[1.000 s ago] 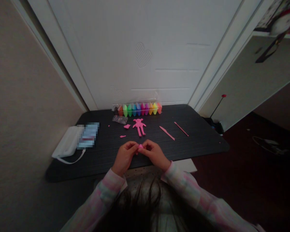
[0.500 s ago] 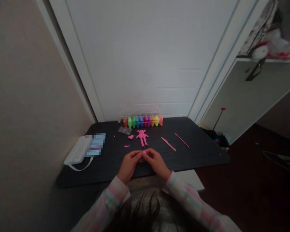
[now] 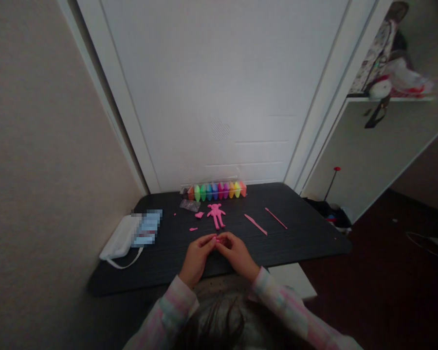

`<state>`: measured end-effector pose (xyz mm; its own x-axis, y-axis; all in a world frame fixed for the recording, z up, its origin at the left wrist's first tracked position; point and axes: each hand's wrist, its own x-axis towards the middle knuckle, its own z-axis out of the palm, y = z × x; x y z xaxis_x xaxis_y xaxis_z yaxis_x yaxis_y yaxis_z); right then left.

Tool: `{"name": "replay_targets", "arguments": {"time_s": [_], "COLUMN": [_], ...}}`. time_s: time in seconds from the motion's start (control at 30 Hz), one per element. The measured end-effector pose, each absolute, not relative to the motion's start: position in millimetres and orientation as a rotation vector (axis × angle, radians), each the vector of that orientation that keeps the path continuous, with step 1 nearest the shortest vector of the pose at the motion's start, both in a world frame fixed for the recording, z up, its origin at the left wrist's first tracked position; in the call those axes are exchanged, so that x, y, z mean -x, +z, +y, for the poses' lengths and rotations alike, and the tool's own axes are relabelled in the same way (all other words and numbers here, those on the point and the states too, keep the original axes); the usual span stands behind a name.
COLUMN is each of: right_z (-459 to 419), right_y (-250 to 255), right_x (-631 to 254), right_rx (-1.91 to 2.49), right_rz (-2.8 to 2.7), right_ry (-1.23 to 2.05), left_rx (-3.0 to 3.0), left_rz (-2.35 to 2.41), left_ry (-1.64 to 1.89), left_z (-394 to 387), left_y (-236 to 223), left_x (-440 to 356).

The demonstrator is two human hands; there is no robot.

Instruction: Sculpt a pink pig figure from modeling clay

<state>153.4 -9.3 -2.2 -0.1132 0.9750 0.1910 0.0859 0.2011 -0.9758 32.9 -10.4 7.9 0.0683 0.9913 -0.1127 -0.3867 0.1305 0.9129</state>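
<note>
Between the fingertips of both hands is a small piece of pink modelling clay, mostly covered by the fingers. My left hand pinches it from the left, and my right hand pinches it from the right. Just beyond them a pink clay figure with round ears, arms and two legs lies flat on the dark table. Left of the figure are a pink clay lump and a small tapered pink piece.
A pack of coloured clay stands at the back, with a crumpled clear wrapper before it. On the right lie a pink clay knife and a thin pink tool. A white pouch with a strap sits left.
The view has tilted slightly, so the table sits lower in the picture. Both hands still pinch the pink clay; the fingers have shifted and cover it differently.
</note>
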Motion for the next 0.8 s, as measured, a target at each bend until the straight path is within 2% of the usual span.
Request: {"name": "replay_targets", "arguments": {"time_s": [0.23, 0.47, 0.8], "right_z": [-8, -13, -8], "right_y": [-6, 3, 0], "right_x": [-156, -160, -158], "right_rx": [0.965, 1.028, 1.051], "right_rz": [-1.346, -1.576, -1.306], "right_ry": [1.203, 1.028, 1.125], "left_rx": [-0.844, -0.843, -0.817], "left_rz": [0.93, 0.967, 0.927], "left_ry": [1.219, 1.278, 1.198], "left_z": [-12, -14, -15], "left_y": [12, 13, 17], "left_x": [-31, -32, -32]}}
